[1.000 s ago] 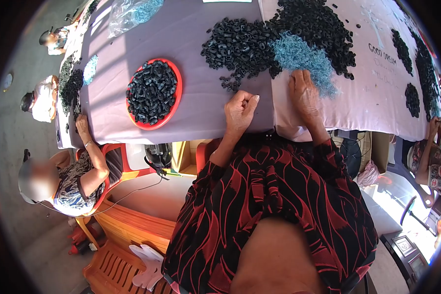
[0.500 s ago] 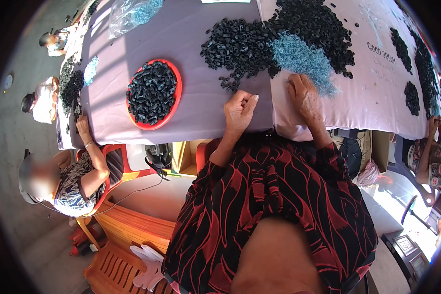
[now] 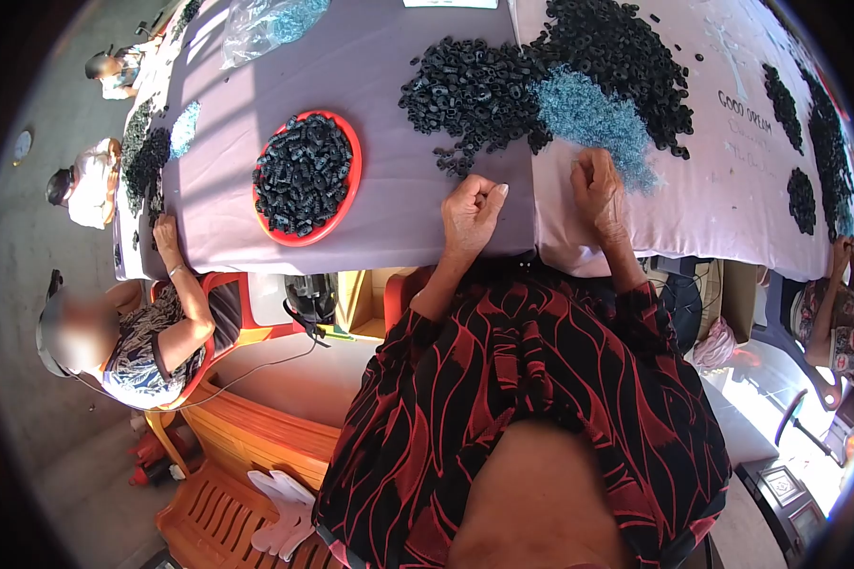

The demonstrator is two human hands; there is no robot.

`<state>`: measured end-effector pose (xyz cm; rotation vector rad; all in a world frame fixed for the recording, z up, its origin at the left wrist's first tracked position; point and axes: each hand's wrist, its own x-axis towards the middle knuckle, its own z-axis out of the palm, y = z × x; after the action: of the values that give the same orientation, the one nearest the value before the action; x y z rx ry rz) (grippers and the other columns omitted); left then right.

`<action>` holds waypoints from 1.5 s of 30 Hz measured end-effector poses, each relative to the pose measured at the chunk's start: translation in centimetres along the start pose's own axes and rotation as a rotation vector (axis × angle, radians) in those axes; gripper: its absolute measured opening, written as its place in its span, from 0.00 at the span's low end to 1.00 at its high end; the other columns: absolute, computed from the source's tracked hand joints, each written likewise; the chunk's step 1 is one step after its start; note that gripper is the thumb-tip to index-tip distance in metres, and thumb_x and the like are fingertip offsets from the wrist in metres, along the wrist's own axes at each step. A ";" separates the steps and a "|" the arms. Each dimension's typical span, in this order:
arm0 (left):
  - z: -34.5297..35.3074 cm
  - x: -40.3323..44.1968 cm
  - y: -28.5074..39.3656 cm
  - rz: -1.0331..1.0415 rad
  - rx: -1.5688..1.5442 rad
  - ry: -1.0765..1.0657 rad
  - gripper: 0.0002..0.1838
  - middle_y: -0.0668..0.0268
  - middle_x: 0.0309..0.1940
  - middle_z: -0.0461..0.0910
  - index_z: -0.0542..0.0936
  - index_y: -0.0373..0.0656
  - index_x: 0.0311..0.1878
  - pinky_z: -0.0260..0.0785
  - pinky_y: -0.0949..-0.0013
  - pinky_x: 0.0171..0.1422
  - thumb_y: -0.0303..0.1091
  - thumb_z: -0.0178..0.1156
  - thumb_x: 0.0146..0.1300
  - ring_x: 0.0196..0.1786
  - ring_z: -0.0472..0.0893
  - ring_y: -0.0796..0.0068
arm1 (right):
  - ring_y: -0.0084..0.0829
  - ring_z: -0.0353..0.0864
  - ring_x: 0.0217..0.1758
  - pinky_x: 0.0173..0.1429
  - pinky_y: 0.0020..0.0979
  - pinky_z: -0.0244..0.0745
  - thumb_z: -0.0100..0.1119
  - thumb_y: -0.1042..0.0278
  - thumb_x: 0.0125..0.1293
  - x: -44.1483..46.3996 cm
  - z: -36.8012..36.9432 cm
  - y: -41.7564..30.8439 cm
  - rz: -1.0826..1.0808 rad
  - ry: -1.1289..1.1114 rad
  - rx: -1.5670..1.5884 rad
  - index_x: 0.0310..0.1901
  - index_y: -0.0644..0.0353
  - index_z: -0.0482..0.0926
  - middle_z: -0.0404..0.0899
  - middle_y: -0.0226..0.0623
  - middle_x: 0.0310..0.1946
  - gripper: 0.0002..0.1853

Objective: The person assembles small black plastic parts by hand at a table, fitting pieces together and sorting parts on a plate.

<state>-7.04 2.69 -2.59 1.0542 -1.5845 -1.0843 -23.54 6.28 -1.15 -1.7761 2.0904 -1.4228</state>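
My left hand (image 3: 473,216) is closed in a fist with the thumb on top, just in front of the near edge of a pile of small black plastic parts (image 3: 470,95). Whatever its fingers may hold is hidden. Just below a heap of tiny clear-blue pieces (image 3: 593,119), my right hand (image 3: 600,197) has its fingers curled together; anything between them is too small to make out. A second pile of black ring-like parts (image 3: 617,47) lies behind the blue heap. To the left, a red bowl (image 3: 355,180) is filled with black parts.
A clear plastic bag (image 3: 247,38) with blue pieces lies at the back left. Smaller black piles (image 3: 802,201) dot the right side of the cloth. A co-worker (image 3: 152,332) sits at the left; others sit farther off. An orange chair (image 3: 223,512) holds white gloves (image 3: 285,512).
My right hand has drawn slightly back from the edge of the blue heap, its fingers more curled. The left fist stays much the same; the whole view has shifted a little.
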 end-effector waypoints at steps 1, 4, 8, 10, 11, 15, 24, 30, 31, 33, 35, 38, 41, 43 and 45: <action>0.0 0.0 0.0 0.003 -0.002 0.005 0.07 0.71 0.11 0.65 0.68 0.37 0.17 0.53 0.82 0.16 0.28 0.55 0.44 0.13 0.59 0.87 | 0.37 0.67 0.24 0.26 0.32 0.62 0.44 0.76 0.45 0.0 0.1 0.2 -0.057 0.038 0.016 0.27 0.60 0.65 0.65 0.38 0.21 0.05; 0.0 0.0 0.0 0.002 -0.010 0.008 0.07 0.71 0.11 0.65 0.68 0.37 0.17 0.53 0.82 0.16 0.28 0.55 0.44 0.13 0.59 0.88 | 0.38 0.67 0.25 0.27 0.32 0.63 0.42 0.77 0.46 0.2 0.1 0.2 -0.157 0.042 -0.013 0.30 0.59 0.67 0.66 0.38 0.22 0.07; -0.1 0.1 0.2 0.011 -0.016 -0.001 0.07 0.71 0.11 0.65 0.68 0.37 0.17 0.53 0.82 0.16 0.28 0.55 0.44 0.13 0.58 0.88 | 0.38 0.68 0.26 0.28 0.32 0.63 0.40 0.78 0.46 0.1 -0.1 -0.1 -0.083 -0.034 -0.037 0.32 0.59 0.67 0.66 0.38 0.23 0.10; -0.2 0.1 0.0 0.003 -0.020 0.000 0.07 0.72 0.11 0.64 0.68 0.37 0.17 0.52 0.83 0.16 0.28 0.55 0.44 0.13 0.58 0.88 | 0.39 0.67 0.26 0.28 0.32 0.64 0.40 0.78 0.45 0.1 0.0 -0.1 -0.083 -0.031 -0.032 0.33 0.58 0.68 0.66 0.39 0.24 0.11; -0.2 0.1 -0.1 -0.007 -0.026 0.000 0.07 0.72 0.10 0.64 0.68 0.37 0.17 0.52 0.83 0.16 0.28 0.55 0.44 0.13 0.57 0.89 | 0.39 0.67 0.26 0.28 0.32 0.64 0.40 0.78 0.45 0.2 0.1 0.0 -0.082 -0.028 -0.032 0.33 0.58 0.68 0.66 0.39 0.24 0.11; -0.2 0.1 -0.8 -0.007 -0.043 0.034 0.07 0.74 0.09 0.61 0.68 0.38 0.17 0.50 0.83 0.16 0.28 0.55 0.45 0.13 0.56 0.90 | 0.40 0.67 0.26 0.28 0.33 0.64 0.41 0.79 0.44 0.2 0.3 -0.1 -0.107 0.035 -0.020 0.33 0.58 0.68 0.66 0.40 0.25 0.12; -1.7 0.2 0.0 0.087 0.032 0.212 0.05 0.75 0.10 0.62 0.68 0.38 0.21 0.53 0.83 0.17 0.26 0.55 0.45 0.15 0.58 0.90 | 0.40 0.67 0.25 0.27 0.34 0.63 0.40 0.78 0.45 0.3 0.1 -0.4 -0.082 -0.028 -0.035 0.29 0.60 0.66 0.65 0.41 0.24 0.07; -9.2 2.7 0.2 0.156 0.386 0.569 0.06 0.70 0.12 0.65 0.70 0.38 0.22 0.56 0.79 0.19 0.28 0.55 0.44 0.16 0.61 0.83 | 0.38 0.67 0.23 0.27 0.33 0.62 0.44 0.76 0.45 -0.3 0.2 -0.2 -0.015 0.000 0.068 0.29 0.60 0.63 0.65 0.40 0.22 0.07; -10.4 3.1 0.4 0.104 0.460 0.621 0.06 0.69 0.12 0.66 0.70 0.37 0.21 0.58 0.78 0.20 0.28 0.55 0.43 0.15 0.62 0.82 | 0.38 0.67 0.23 0.27 0.33 0.62 0.44 0.76 0.45 -0.4 0.2 -0.2 -0.016 -0.002 0.074 0.29 0.60 0.63 0.65 0.40 0.22 0.07; -12.7 3.6 0.4 0.101 0.566 0.691 0.07 0.68 0.14 0.68 0.70 0.38 0.21 0.60 0.75 0.21 0.29 0.56 0.42 0.16 0.65 0.80 | 0.38 0.66 0.22 0.26 0.33 0.61 0.45 0.76 0.44 -0.3 0.0 -0.4 0.016 -0.055 0.012 0.27 0.60 0.62 0.64 0.39 0.20 0.06; -15.3 4.2 -1.0 0.104 0.802 0.721 0.08 0.64 0.16 0.68 0.70 0.39 0.21 0.61 0.70 0.24 0.30 0.57 0.38 0.18 0.68 0.70 | 0.38 0.66 0.22 0.25 0.33 0.61 0.45 0.76 0.44 0.0 -0.1 -0.6 0.006 -0.042 0.015 0.27 0.60 0.62 0.63 0.38 0.20 0.06; -16.9 4.4 -1.2 0.022 1.031 0.743 0.07 0.61 0.19 0.69 0.70 0.41 0.22 0.60 0.65 0.29 0.30 0.57 0.36 0.24 0.69 0.64 | 0.37 0.65 0.21 0.25 0.33 0.60 0.46 0.76 0.43 0.1 -0.1 -0.7 -0.014 -0.025 0.018 0.25 0.59 0.62 0.63 0.37 0.19 0.05; -17.2 4.4 -1.4 0.057 1.230 0.728 0.09 0.60 0.23 0.69 0.70 0.42 0.25 0.60 0.65 0.34 0.30 0.55 0.37 0.30 0.68 0.62 | 0.36 0.66 0.21 0.24 0.31 0.61 0.46 0.76 0.43 0.2 0.0 -0.6 -0.031 -0.001 0.034 0.24 0.59 0.63 0.63 0.36 0.19 0.04; -16.1 4.6 -0.6 0.219 1.264 0.771 0.09 0.60 0.24 0.69 0.70 0.42 0.26 0.60 0.65 0.35 0.30 0.55 0.37 0.31 0.67 0.62 | 0.34 0.66 0.21 0.24 0.30 0.61 0.46 0.76 0.43 0.2 0.1 -0.6 -0.038 0.017 0.046 0.23 0.59 0.64 0.63 0.36 0.19 0.04; -14.1 4.6 0.5 0.419 1.260 0.764 0.08 0.63 0.24 0.69 0.70 0.42 0.26 0.59 0.64 0.35 0.29 0.55 0.38 0.31 0.67 0.64 | 0.32 0.65 0.20 0.24 0.27 0.62 0.47 0.78 0.42 0.2 0.0 -0.6 -0.018 0.022 0.122 0.23 0.59 0.65 0.64 0.35 0.19 0.05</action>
<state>5.53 -3.99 1.60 1.5228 -1.6182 0.7222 -23.18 6.16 -0.70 -1.7452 1.9568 -1.5454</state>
